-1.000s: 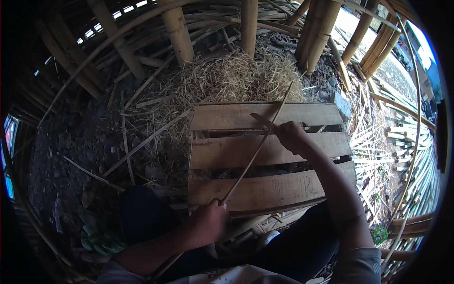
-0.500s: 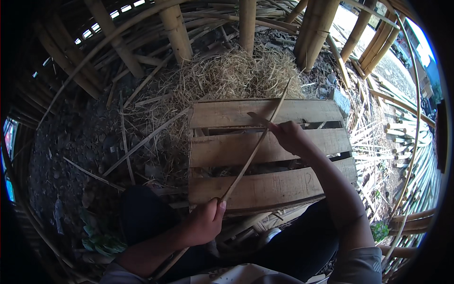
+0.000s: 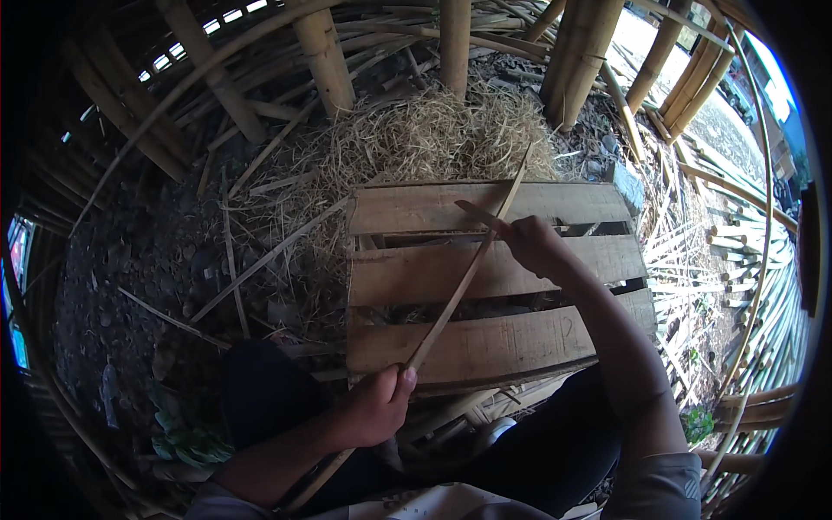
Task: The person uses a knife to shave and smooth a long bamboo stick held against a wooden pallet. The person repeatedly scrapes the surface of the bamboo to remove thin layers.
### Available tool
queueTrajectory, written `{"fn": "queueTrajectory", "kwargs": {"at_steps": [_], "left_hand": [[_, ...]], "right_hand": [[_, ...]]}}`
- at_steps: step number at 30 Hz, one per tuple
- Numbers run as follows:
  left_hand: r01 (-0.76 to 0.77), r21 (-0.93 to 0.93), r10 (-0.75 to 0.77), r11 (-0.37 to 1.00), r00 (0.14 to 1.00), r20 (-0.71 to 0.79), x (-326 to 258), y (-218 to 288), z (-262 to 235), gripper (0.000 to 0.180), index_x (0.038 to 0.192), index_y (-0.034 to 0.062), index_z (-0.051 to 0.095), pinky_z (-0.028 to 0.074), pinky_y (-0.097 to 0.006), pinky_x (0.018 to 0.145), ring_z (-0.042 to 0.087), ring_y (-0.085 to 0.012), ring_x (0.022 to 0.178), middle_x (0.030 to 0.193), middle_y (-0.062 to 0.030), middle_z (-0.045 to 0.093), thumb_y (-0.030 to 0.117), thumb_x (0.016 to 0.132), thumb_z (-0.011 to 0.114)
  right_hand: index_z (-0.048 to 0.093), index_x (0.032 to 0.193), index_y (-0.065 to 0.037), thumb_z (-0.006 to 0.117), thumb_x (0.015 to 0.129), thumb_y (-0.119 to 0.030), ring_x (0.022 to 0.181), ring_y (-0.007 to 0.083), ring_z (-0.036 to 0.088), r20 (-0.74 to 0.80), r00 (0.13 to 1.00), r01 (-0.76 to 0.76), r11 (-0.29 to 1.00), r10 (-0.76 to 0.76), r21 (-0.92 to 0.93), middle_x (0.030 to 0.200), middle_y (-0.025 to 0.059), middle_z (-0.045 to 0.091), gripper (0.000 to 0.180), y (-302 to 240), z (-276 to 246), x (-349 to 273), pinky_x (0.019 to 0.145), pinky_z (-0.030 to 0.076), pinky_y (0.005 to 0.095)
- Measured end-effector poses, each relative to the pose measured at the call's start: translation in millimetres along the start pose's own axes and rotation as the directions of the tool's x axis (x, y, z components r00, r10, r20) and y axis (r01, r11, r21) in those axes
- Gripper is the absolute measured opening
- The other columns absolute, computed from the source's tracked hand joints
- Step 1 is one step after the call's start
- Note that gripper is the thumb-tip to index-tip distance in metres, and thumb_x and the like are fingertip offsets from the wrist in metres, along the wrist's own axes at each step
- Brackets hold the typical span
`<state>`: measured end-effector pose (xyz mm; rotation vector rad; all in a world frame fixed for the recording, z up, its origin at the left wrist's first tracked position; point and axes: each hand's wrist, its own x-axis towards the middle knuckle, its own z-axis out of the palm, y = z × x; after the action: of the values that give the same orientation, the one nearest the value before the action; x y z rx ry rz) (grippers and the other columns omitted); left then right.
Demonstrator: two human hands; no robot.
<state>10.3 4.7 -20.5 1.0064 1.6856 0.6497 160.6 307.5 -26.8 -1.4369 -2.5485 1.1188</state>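
Observation:
A long, thin bamboo strip [image 3: 459, 296] slants across a slatted wooden bench [image 3: 433, 350], from my lap up to the far right. My left hand [image 3: 378, 406] is closed around it at the bench's near edge, thumb on top. In my right hand [image 3: 533, 246] is a knife [image 3: 475, 213], its handle wrapped by my fingers. The blade crosses the strip near its far end and points left. Whether the edge bites into the strip I cannot tell. Part of the strip's lower length is hidden under my left hand and forearm.
Beyond the bench lies a heap of pale shavings [image 3: 425, 139]. Upright bamboo posts [image 3: 455, 48] stand behind it. Many cut bamboo poles [image 3: 754, 303] are stacked on the right. Loose strips [image 3: 269, 258] lie on the dark ground to the left, near a leafy plant [image 3: 186, 438].
The knife and my right hand have shifted very slightly, with the blade turned a little. My left hand still grips the strip in nearly the same place.

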Motion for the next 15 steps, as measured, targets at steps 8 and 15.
{"fn": "queueTrajectory", "kwargs": {"at_steps": [8,15], "left_hand": [[0.009,-0.017,-0.009,1.0,1.0,-0.005,2.5,-0.7,-2.0,0.04,0.094,-0.0022,0.055,0.048,-0.045,0.069,0.062,-0.0367,0.069,0.073,-0.0209,0.06,0.031,0.108,0.038],[-0.042,-0.043,0.04,0.998,0.998,-0.043,14.7,-11.1,-2.5,0.034,0.092,0.0042,0.051,0.04,-0.028,0.054,0.044,-0.007,0.057,0.065,0.0013,0.047,0.03,0.11,0.036]], "right_hand": [[0.059,0.084,0.003,0.049,0.105,-0.039,0.057,0.0208,0.062,0.166,0.981,-0.131,0.974,0.1,0.186,0.065,0.0118,0.061,0.048,4.5,-7.1,-4.4,0.057,0.052,0.0359],[0.056,0.095,-0.001,0.048,0.106,-0.031,0.056,0.0128,0.055,0.197,0.98,-0.056,0.919,-0.024,0.389,0.071,0.0052,0.059,0.033,22.6,-18.5,-5.5,0.047,0.043,0.0312]]}}
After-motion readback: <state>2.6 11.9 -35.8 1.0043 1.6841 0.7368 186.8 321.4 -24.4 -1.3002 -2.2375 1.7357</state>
